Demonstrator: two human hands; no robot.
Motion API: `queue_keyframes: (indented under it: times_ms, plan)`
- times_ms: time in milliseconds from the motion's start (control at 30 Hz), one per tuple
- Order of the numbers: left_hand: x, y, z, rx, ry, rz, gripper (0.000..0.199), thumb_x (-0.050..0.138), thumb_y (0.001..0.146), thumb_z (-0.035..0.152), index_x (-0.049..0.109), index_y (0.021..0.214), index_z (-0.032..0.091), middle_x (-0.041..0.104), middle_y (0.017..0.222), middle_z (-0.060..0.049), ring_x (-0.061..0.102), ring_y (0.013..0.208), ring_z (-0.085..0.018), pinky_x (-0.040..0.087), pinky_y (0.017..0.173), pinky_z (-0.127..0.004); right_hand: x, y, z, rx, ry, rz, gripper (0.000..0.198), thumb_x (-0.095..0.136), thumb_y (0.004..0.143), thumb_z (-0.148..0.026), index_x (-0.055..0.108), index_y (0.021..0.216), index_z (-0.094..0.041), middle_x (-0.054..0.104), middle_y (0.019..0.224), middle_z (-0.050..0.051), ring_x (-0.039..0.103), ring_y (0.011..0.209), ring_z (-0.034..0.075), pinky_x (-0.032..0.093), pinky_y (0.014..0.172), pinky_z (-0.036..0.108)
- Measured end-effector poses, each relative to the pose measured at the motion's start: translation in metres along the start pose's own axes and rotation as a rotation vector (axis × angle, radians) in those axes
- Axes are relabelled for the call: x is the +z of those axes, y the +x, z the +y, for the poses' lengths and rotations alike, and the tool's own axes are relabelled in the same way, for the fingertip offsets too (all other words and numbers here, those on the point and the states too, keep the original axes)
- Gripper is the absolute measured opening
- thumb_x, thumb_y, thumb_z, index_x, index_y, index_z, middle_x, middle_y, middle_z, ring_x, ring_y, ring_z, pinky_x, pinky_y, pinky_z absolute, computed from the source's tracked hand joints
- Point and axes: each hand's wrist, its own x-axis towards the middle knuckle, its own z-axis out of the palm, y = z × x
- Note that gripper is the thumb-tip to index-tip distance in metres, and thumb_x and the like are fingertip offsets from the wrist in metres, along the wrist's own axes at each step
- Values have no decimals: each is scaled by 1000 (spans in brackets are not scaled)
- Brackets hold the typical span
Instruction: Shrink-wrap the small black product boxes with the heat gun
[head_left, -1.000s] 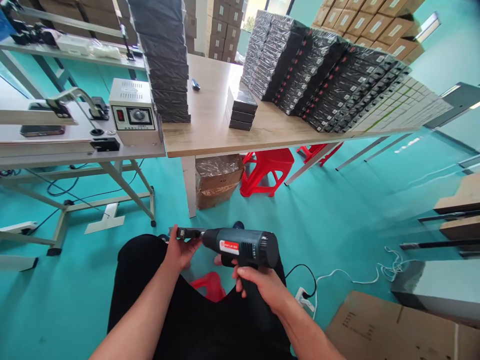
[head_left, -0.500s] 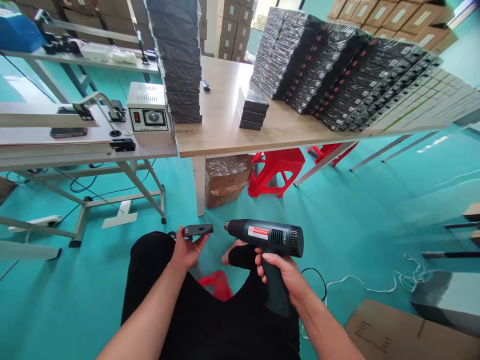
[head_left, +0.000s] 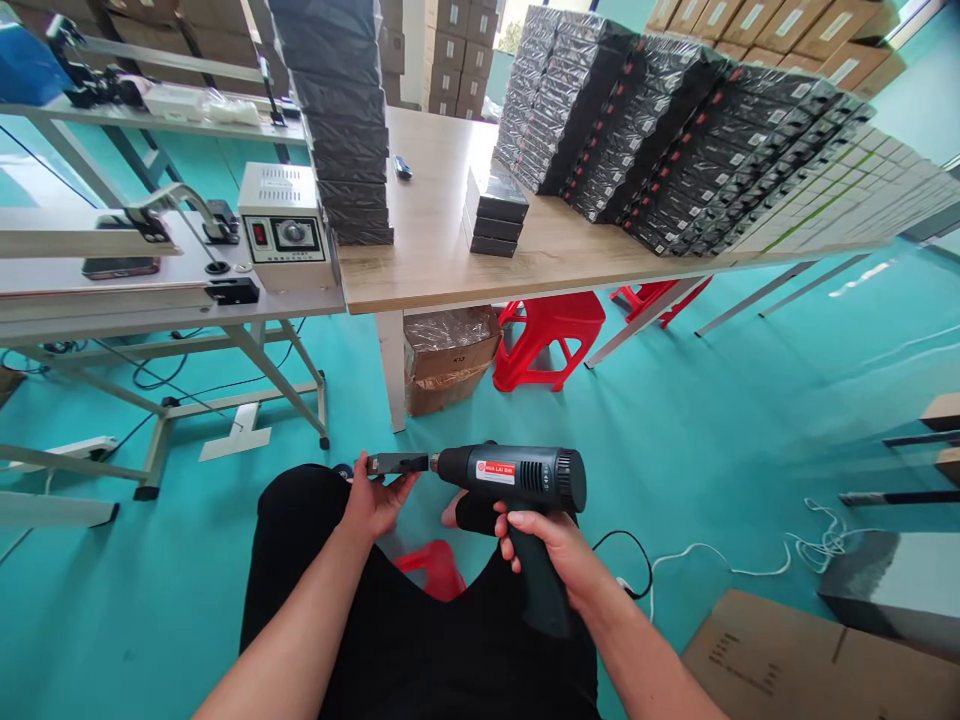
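My left hand (head_left: 379, 500) grips a small flat black box (head_left: 397, 463), held level above my lap with its narrow side facing up toward me. Wrapped round the handle of a black heat gun (head_left: 517, 475) with a red and white label is my right hand (head_left: 544, 545). The gun lies sideways, its nozzle pointing left, right beside the box's right end. Whether the nozzle touches the box I cannot tell. A black cord runs off behind my right wrist.
Ahead stands a wooden table (head_left: 435, 270) bearing a short pile of black boxes (head_left: 495, 215) and tall wrapped stacks (head_left: 570, 100). A sealing machine (head_left: 289, 220) is at left. Under the table are a red stool (head_left: 551, 335) and a carton (head_left: 450, 360). Another carton (head_left: 810, 650) lies at lower right.
My right hand has brought the heat gun leftward, so its nozzle is now close against the box's end. My left hand has hardly moved.
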Motion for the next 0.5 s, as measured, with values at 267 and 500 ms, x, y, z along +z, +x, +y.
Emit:
queue_keyframes:
  times_ms: [267,500]
  plan:
    - [-1,-1,0,17,22,3,36,59,81,50,48,97,19,62,104,-16,64,104,-36,59,72,-46,2,12,-7,-14,1,-19,30,66,76,-31,64,99,-12,68,80,7,62,61,15,49,50,25]
    - [1,-3,3,121,61,19,31,53,64,13,59,94,17,69,89,-8,68,79,-26,58,69,-45,-20,-5,3,48,46,59,31,65,77,-33,66,99,-12,67,80,7,61,61,13,48,49,22]
